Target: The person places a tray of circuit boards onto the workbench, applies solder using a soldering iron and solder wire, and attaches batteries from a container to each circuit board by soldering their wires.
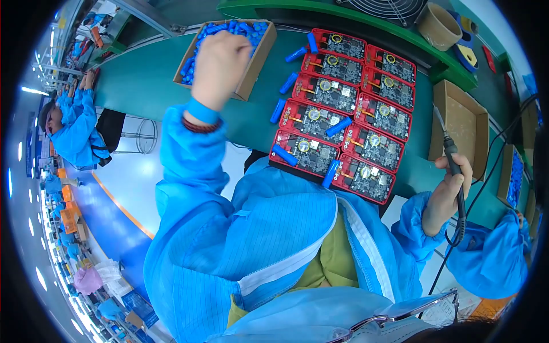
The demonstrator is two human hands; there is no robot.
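Overhead, cardboard box point(255, 63) of blue cells point(240, 28)

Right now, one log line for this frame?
left hand: reaching into cardboard box of blue cells | right hand: holds soldering iron | red circuit boards: on green table

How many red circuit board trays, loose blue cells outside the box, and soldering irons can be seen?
red circuit board trays: 10
loose blue cells: 7
soldering iron: 1
Total: 18
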